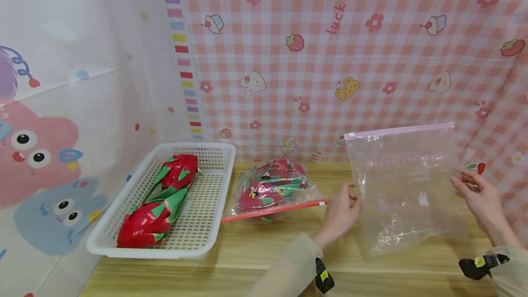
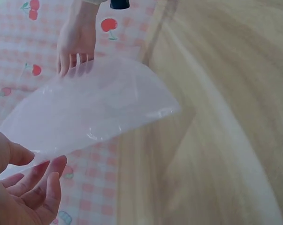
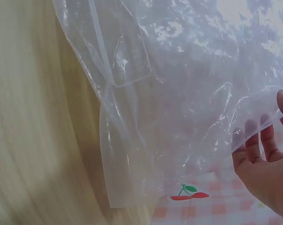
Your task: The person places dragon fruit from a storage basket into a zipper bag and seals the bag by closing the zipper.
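A large clear zip bag (image 1: 406, 196) with a pale pink zip strip along its top is held upright above the table at the right. My left hand (image 1: 341, 213) pinches its left edge between thumb and fingers. On the opposite edge, my right hand (image 1: 483, 201) grips the film, its fingers passing behind the plastic in the right wrist view. The bag (image 2: 99, 101) looks flat and see-through, with nothing visible inside. Left of my left hand lies another zip bag (image 1: 274, 187) with a red strip and printed cartoon figures, containing red dragon fruit.
A white perforated basket (image 1: 228, 168) stands at the left, with two red dragon fruits (image 1: 144, 223) with green scales along its left side. The wooden table (image 1: 255, 260) runs up to a pink checked cloth (image 1: 313, 77) behind. Another printed cloth (image 1: 103, 118) hangs at the left.
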The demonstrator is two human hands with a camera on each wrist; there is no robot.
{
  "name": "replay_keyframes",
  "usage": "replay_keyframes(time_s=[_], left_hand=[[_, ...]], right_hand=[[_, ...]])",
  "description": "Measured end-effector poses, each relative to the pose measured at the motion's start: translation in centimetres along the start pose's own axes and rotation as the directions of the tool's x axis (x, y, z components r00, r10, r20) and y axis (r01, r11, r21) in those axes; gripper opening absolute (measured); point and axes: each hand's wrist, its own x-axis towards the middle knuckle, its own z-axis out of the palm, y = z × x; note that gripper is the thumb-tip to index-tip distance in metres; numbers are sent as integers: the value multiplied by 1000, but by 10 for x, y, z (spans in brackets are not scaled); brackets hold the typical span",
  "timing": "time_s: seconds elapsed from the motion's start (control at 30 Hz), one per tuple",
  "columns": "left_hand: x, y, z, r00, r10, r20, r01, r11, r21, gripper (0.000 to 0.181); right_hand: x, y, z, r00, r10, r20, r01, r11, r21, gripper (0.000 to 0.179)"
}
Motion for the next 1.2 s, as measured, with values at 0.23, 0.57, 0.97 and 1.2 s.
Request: replay_keyframes(time_s=[0.23, 0.57, 0.97, 1.2], left_hand=[[8, 0, -9, 999, 15, -40, -14, 1000, 15, 39], [14, -3, -17, 998, 20, -66, -17, 999, 51, 39], [18, -8, -23, 995, 43, -93, -41, 999, 24, 37], [19, -9, -24, 992, 55, -111, -55, 998, -2, 31]], right_hand=[[5, 2, 1, 997, -63, -34, 66, 994, 86, 48], [-46, -96, 2, 996, -86, -5, 84, 964, 253, 30], [-48, -98, 3, 975, -212, 71, 151, 858, 490, 36], [-50, -99, 1, 962, -244, 121, 150, 845, 513, 38]])
